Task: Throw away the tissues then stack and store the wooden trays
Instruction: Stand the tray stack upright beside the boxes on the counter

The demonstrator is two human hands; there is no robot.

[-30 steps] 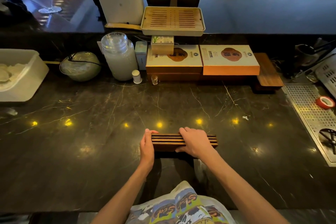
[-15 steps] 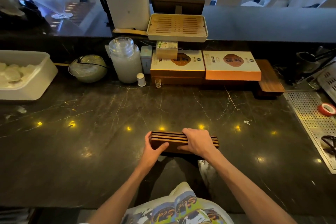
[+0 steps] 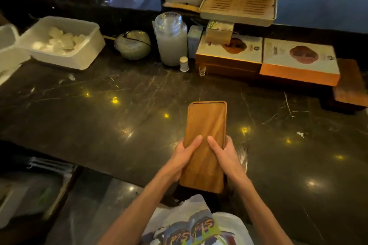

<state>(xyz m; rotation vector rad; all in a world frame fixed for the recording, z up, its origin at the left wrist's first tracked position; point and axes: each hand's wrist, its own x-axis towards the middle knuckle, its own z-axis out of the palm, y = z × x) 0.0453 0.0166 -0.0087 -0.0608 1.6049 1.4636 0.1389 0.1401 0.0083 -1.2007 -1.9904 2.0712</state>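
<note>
The stack of wooden trays (image 3: 207,123) is lifted off the dark marble counter (image 3: 99,117) and turned lengthwise, its long axis pointing away from me, with the brown underside of one tray facing up. My left hand (image 3: 184,157) grips its left edge near my body, thumb on top. My right hand (image 3: 223,155) grips the right edge the same way. Only the top face shows; how many trays lie under it is hidden. A white bin (image 3: 63,43) with crumpled white tissues sits at the far left.
Along the back stand a glass jar (image 3: 171,40), a round bowl (image 3: 133,44), two orange boxes (image 3: 298,61), a slatted tea tray (image 3: 239,6) and a wooden board (image 3: 350,83). Below the counter at the left an open shelf (image 3: 33,189) holds pale items.
The stack lay crosswise on the counter under both hands. Now both hands have lifted it, turned it lengthwise and drawn it towards my body, and my view has swung left and down.
</note>
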